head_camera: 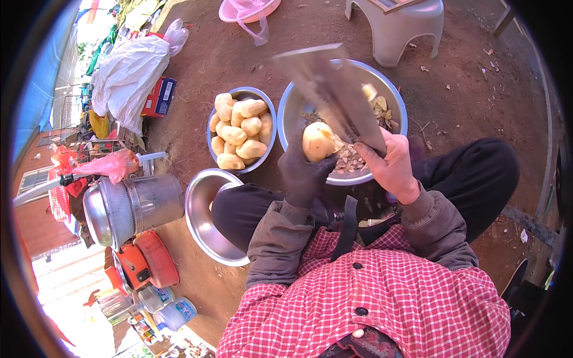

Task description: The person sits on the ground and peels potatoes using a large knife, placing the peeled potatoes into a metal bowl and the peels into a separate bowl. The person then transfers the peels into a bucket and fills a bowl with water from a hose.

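Observation:
My left hand [304, 174], in a dark glove, holds a peeled potato [318, 141] above the near left part of a wide metal basin [403, 107]. In my bare right hand [393, 162] is a broad-bladed cleaver [333, 89], somewhat blurred, its blade slanting up and left across the basin, beside the potato. Cut pieces and peelings [351, 159] lie in the basin, partly hidden under the blade. Peeled potatoes [234, 134] fill a smaller metal bowl just left of the basin.
Another metal bowl [197, 223] stands by my left knee. A plastic stool [403, 33] is beyond the basin, and a pink basin [228, 11] with a mesh bag is at the top. At left are metal pots [156, 201], a red basin [156, 259], water bottles [177, 313] and a white sack [130, 76].

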{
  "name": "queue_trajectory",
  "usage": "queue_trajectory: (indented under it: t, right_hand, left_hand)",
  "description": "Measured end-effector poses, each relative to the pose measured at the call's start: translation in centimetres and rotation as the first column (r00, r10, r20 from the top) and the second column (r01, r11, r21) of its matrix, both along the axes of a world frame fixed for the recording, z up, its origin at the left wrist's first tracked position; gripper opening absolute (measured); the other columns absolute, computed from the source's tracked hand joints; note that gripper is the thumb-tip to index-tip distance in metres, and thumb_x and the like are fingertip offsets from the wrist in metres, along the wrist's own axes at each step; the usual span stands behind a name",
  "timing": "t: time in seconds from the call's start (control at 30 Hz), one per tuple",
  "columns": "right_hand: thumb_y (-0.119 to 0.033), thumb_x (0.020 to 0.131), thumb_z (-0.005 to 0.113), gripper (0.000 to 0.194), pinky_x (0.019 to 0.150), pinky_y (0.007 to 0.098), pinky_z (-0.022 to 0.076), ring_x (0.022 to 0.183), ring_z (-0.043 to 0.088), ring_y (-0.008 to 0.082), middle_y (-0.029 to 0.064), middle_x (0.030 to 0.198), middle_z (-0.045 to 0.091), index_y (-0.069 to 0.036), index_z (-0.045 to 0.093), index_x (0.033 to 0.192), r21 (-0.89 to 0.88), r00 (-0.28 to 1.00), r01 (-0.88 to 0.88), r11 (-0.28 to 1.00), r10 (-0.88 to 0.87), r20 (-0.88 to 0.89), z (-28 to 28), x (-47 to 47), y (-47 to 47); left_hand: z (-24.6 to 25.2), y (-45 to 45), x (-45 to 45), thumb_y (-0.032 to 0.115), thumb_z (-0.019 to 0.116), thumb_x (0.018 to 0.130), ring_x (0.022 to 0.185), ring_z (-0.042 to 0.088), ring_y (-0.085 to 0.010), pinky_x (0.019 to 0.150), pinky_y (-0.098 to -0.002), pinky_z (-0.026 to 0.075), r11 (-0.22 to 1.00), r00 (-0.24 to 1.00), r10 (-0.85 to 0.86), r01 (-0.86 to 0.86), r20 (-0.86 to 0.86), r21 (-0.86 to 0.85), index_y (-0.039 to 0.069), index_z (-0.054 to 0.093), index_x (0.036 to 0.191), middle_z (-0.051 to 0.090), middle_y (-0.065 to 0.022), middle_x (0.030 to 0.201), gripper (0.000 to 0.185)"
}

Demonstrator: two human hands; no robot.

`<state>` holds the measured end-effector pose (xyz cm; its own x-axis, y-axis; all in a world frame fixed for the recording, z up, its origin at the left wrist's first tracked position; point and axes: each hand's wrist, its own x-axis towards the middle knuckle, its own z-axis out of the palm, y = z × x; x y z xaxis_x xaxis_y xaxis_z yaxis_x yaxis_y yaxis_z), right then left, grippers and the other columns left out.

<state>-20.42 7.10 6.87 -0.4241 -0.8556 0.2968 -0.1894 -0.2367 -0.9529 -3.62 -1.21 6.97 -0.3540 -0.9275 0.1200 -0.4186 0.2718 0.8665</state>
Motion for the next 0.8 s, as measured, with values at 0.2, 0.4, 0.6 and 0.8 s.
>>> queue_trajectory:
  t: [0.2, 0.4, 0.6, 0.8]
  right_hand:
    - [0.001, 0.074, 0.068, 0.016, 0.059, 0.0400, 0.0505, 0.065, 0.061, 0.0334, 0.0115, 0.074, 0.058, -0.003, 0.056, 0.083, 0.011, 0.857, 0.049, 0.999, -0.037, -0.515, -1.2, 1.4, 0.9]
    - [-0.002, 0.070, 0.066, 0.019, 0.060, 0.0404, 0.0501, 0.064, 0.062, 0.0300, 0.0098, 0.076, 0.056, -0.007, 0.055, 0.085, 0.078, 0.648, 0.127, 0.989, -0.024, -0.761, -2.2, 1.8, 1.0]
    - [-0.006, 0.085, 0.070, 0.018, 0.060, 0.0460, 0.0482, 0.072, 0.063, 0.0399, 0.0185, 0.074, 0.061, -0.002, 0.053, 0.079, 0.192, 0.906, 0.214, 0.958, -0.121, -0.406, -5.2, 0.2, -0.2]
    - [-0.002, 0.079, 0.071, 0.015, 0.059, 0.0438, 0.0490, 0.070, 0.062, 0.0375, 0.0157, 0.075, 0.058, -0.003, 0.056, 0.084, 0.015, 0.884, 0.092, 0.996, -0.075, -0.461, -1.6, 0.3, 0.4]
  left_hand:
    - [-1.6, -0.2, 1.0, 0.017, 0.092, 0.065, 0.089, 0.070, -0.0209, 0.081, -0.0362, 0.057, 0.997, 0.996, -0.067, 0.066, -0.058, -0.029, 0.002, 0.065, 0.116, 0.072, -0.0109, 0.099, 0.060]
    - [-3.7, -0.6, 1.7, 0.019, 0.090, 0.071, 0.091, 0.071, -0.0225, 0.085, -0.0380, 0.057, 0.832, 0.948, -0.026, 0.195, 0.316, -0.519, 0.003, 0.067, 0.114, 0.073, -0.0112, 0.101, 0.052]
    - [-0.4, 0.0, 0.7, 0.009, 0.091, 0.064, 0.090, 0.073, -0.0185, 0.080, -0.0338, 0.059, 0.982, 0.985, 0.019, 0.014, -0.170, 0.189, -0.001, 0.064, 0.119, 0.075, -0.0139, 0.099, 0.062]
    - [0.0, -0.2, 0.7, 0.009, 0.089, 0.069, 0.090, 0.071, -0.0177, 0.081, -0.0328, 0.059, 0.965, 0.984, 0.043, 0.004, -0.171, 0.262, 0.000, 0.064, 0.119, 0.073, -0.0108, 0.102, 0.057]
